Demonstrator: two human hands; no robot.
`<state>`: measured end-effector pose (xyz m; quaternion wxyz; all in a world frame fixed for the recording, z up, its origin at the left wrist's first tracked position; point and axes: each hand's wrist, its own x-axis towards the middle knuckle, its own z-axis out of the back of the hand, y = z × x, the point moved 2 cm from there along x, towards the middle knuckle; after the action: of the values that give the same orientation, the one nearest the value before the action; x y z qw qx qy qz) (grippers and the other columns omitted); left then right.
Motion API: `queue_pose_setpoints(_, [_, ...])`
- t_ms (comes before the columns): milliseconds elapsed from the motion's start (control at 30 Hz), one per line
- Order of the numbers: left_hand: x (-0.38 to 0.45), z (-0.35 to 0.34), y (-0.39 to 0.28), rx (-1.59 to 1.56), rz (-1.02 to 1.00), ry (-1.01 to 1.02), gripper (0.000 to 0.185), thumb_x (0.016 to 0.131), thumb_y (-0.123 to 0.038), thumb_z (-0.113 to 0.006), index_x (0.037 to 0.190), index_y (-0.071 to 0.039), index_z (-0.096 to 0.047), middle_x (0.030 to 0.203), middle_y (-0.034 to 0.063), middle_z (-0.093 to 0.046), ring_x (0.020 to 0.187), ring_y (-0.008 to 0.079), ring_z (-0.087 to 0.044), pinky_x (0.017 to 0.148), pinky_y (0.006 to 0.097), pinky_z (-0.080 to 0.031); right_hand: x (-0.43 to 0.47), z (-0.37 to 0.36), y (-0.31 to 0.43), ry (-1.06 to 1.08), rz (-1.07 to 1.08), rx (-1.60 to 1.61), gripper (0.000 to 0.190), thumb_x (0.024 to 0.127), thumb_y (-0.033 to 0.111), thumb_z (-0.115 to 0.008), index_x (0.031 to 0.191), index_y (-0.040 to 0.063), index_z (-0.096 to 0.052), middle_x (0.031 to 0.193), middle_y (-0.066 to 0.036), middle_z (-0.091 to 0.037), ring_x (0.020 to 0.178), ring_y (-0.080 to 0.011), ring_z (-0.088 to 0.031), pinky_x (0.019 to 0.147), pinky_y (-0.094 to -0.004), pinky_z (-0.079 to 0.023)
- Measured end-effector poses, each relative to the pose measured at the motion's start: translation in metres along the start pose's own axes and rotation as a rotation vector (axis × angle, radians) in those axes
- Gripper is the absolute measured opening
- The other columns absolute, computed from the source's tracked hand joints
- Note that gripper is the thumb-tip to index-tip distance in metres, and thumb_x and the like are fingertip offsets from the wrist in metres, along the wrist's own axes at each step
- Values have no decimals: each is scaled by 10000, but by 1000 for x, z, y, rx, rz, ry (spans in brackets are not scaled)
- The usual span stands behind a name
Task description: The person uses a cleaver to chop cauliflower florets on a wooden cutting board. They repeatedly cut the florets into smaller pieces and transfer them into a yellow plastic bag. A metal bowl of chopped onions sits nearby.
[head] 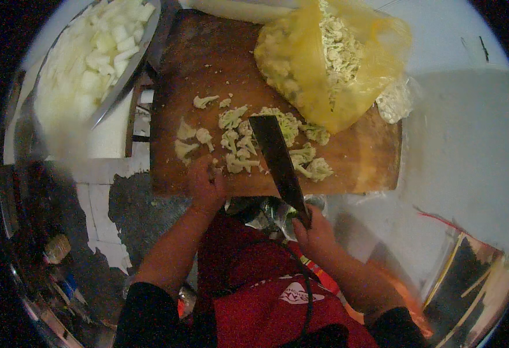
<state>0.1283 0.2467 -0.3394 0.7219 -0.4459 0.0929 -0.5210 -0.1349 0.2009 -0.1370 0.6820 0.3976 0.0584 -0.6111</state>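
Note:
My right hand (317, 232) grips the handle of a broad, dark-bladed kitchen knife (276, 156). Its blade slants up and left, over cut cauliflower florets (237, 141) on a wooden cutting board (202, 43). My left hand (207, 185) is at the board's near edge, left of the blade, fingers curled. A small pale bit shows by its fingertips; whether the hand holds it is unclear. Loose florets (187, 148) lie just beyond that hand. More florets (317, 169) lie right of the blade, and a larger cauliflower piece (288, 126) is partly behind the blade tip.
A translucent yellow plastic bag (302, 65) full of cauliflower covers the board's far right. Beside it lies a clear bag with white contents (395, 102). At far left a metal bowl (143, 61) holds white vegetable chunks (102, 56). A long pale object (237, 11) lies along the far edge.

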Motion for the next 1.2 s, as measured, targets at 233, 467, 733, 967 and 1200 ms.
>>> queue_pose_setpoints(233, [42,6,-40,213,-202,227,389,831,-186,-785,1188,-70,-684,1380,189,-579,1245,426,-555,1061,547,-427,-19,-2,-22,62,-120,-7,474,966,244,-702,1337,6,-528,1069,-270,-712,1016,-462,-698,882,-512,-556])
queue_pose_setpoints(467, [38,13,-11,137,-341,370,259,807,-158,-771,1028,-64,-675,1406,170,-573,1302,415,-535,1062,568,-425,-35,-25,-61,32,-226,44,494,936,275,-721,1331,12,-581,1088,-247,-720,1035,-439,-705,891,-491,-562])
queue_pose_setpoints(733, [65,38,-1,364,-212,305,547,865,-341,-768,1303,-85,-564,1523,183,-465,1436,406,-400,1168,663,-256,-41,-38,-61,-9,-196,29,460,948,279,-713,1291,-1,-590,1112,-254,-714,1050,-425,-701,911,-479,-553])
queue_pose_setpoints(967, [131,21,0,151,-172,461,727,843,-435,-781,1402,-44,-531,1580,181,-395,1505,405,-305,1207,663,-209,-44,-26,-27,50,-229,170,499,984,348,-698,1315,-4,-575,1117,-241,-725,1052,-397,-707,909,-470,-550])
queue_pose_setpoints(1200, [196,-2,-25,384,-191,498,681,878,-369,-754,1436,-50,-531,1532,173,-474,1485,390,-329,1229,608,-229,-50,-18,-11,45,-218,138,439,981,293,-695,1303,16,-585,1089,-241,-718,1036,-405,-707,893,-469,-559])
